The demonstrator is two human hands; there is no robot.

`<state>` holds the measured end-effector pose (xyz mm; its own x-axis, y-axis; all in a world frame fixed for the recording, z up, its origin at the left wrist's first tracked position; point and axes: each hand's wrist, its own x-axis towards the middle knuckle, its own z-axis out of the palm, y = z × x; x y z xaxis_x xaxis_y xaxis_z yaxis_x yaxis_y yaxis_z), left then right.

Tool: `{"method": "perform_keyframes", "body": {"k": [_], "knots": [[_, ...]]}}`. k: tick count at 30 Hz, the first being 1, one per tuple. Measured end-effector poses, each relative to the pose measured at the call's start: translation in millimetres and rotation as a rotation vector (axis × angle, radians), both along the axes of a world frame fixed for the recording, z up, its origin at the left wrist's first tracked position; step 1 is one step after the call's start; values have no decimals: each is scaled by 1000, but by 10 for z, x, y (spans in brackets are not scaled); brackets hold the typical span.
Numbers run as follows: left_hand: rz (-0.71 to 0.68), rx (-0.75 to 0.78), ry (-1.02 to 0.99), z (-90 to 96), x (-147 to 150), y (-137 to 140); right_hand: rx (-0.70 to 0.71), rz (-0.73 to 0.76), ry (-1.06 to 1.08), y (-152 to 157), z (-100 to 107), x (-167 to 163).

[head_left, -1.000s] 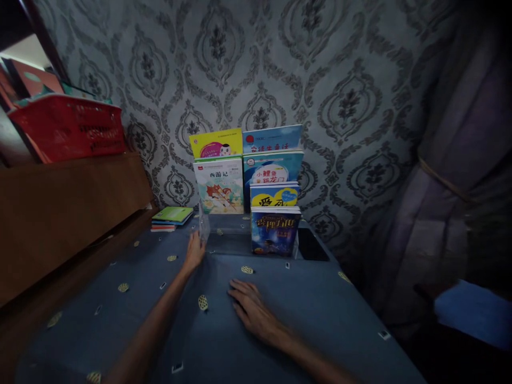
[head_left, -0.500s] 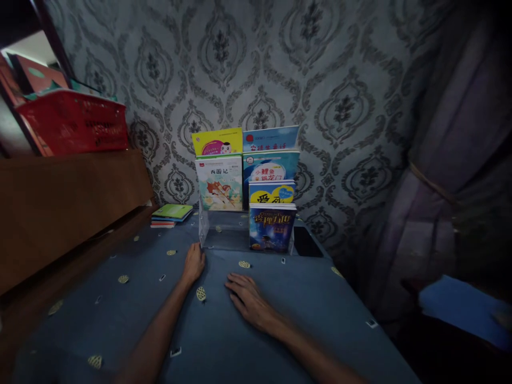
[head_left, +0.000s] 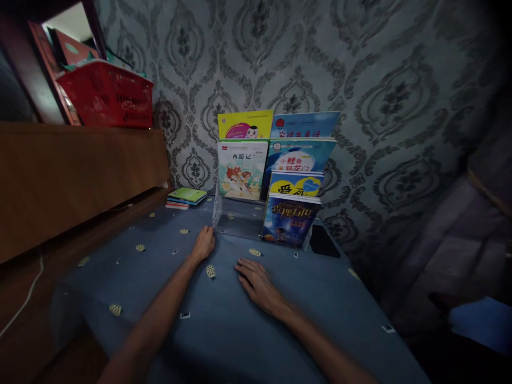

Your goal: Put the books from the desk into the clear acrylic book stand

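Left-hand fingers (head_left: pixel 207 232) drew back to the clear plastic tiered book rack (head_left: pixel 240 226), front-left corner, grip unclear; my right hand (head_left: pixel 260 285) lies released. Rack, near the blue cloth-covered table's (head_left: pixel 344 298) far edge, probably needs no steadying.

Left forearm (head_left: pixel 162 304) comes in from 7 o'clock, right forearm (head_left: pixel 316 337) from 5. Left grip (head_left: pixel 204 244) points to 1 o'clock, fingers (head_left: pixel 208 232) bunched, closure unclear. Right grip (head_left: pixel 259 284) palm down, relaxed, its fingers loosely spread toward 10 o'clock.
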<state>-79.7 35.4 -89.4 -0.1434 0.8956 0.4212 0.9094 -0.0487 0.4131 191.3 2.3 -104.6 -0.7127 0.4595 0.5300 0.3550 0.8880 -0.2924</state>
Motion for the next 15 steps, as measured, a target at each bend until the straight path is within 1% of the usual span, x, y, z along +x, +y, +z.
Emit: {"method": "perform_keyframes", "body": {"k": [8,15], "knots": [[-22,-16,33,25,16,-49,-14,-17,-4,-14,-6,-8],[-35,-18,50,59,30,-67,-6,-24,-12,-53,29,-20]]}}
